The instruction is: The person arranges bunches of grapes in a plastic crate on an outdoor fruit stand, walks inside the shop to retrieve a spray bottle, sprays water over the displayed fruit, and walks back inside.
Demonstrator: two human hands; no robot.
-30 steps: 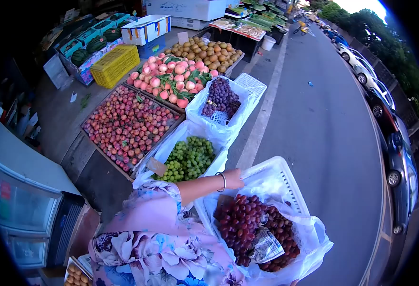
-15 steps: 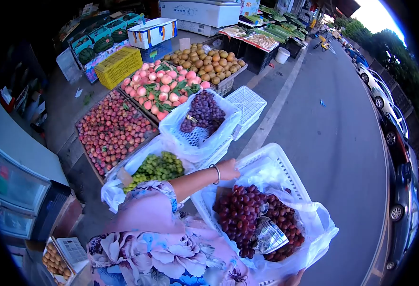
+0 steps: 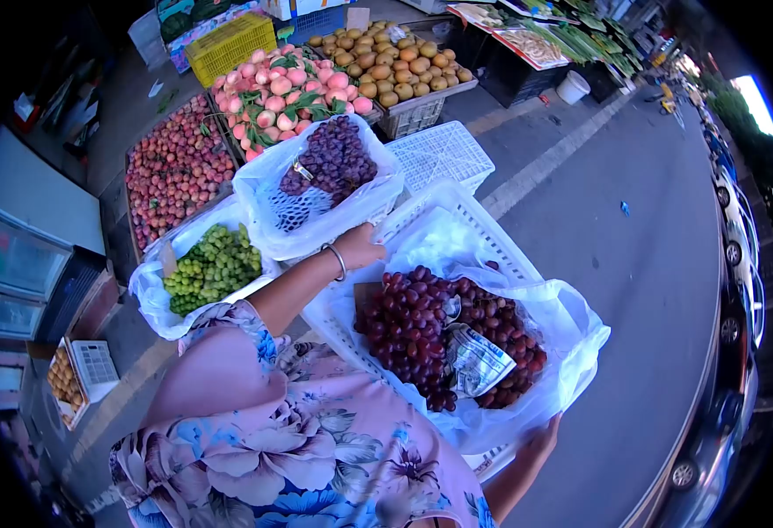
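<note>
Red grapes lay in a crate;
left hand clenched its left edge; right hand met its right, fingers indistinct.

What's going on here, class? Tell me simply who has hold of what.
A person in a floral top has both hands at a white crate of red grapes. The left hand grips its far end; the right hand is at the near side, fingers mostly hidden. A folded printed paper lies among the grapes. Green grapes and purple grapes sit in lined containers to the left. What supports the crate underneath cannot be seen.
</note>
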